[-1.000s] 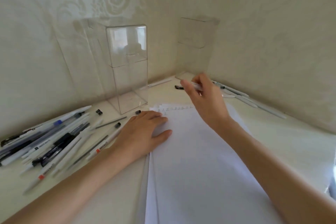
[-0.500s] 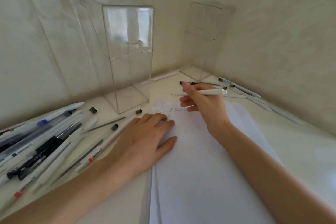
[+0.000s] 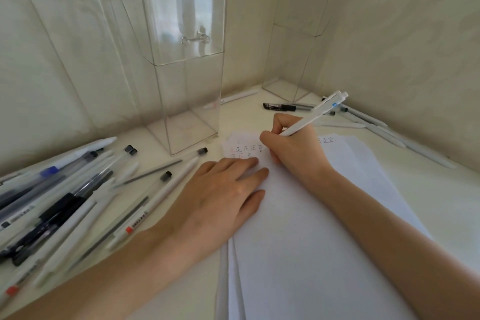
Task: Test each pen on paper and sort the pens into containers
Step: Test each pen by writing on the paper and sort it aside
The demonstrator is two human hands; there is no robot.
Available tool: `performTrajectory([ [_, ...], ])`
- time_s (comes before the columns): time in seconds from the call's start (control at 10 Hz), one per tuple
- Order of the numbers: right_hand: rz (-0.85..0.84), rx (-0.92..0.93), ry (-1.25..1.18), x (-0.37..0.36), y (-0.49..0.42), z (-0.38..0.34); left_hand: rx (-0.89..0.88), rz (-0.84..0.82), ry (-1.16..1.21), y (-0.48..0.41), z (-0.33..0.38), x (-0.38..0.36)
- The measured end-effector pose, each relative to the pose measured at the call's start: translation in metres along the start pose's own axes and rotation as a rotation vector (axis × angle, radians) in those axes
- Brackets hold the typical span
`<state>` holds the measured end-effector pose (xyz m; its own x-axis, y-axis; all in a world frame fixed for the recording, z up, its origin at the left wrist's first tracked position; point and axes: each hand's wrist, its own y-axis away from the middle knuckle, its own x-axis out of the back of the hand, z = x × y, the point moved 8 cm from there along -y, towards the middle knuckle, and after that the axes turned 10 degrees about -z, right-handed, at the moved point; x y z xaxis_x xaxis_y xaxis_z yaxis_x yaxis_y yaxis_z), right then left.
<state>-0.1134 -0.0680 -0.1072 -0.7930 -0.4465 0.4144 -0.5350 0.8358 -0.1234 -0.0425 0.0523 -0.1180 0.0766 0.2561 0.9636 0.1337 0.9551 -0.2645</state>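
My right hand [image 3: 293, 150] grips a white click pen [image 3: 315, 113] in a writing hold, its tip down on the top of the white paper [image 3: 298, 228] beside rows of small written marks [image 3: 245, 149]. My left hand [image 3: 220, 195] lies flat on the paper's left edge, fingers spread, holding nothing. A heap of several pens [image 3: 65, 197] lies to the left. A smaller group of pens [image 3: 363, 119] lies at the back right. Two tall clear containers stand behind: one [image 3: 184, 65] at centre left, the other [image 3: 298, 36] in the corner.
Pale walls close in the desk at the back and right. One white pen [image 3: 233, 97] lies between the two containers near the wall. A black pen [image 3: 281, 106] lies in front of the corner container. Bare desk shows to the right of the paper.
My right hand has turned the white pen from level to a writing angle and brought its tip down onto the paper. The view has moved closer. My left hand has stayed flat.
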Motion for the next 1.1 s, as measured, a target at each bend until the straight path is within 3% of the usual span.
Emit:
performTrajectory([
  [0.4, -0.033, 0.105, 0.198, -0.0083, -0.0062, -0.0025, -0.022, -0.005, 0.058, -0.0021, 0.0, -0.002],
  [1.1, -0.063, 0.075, 0.169, -0.0102, -0.0041, -0.0015, -0.011, -0.008, 0.088, -0.0017, -0.0009, -0.0011],
])
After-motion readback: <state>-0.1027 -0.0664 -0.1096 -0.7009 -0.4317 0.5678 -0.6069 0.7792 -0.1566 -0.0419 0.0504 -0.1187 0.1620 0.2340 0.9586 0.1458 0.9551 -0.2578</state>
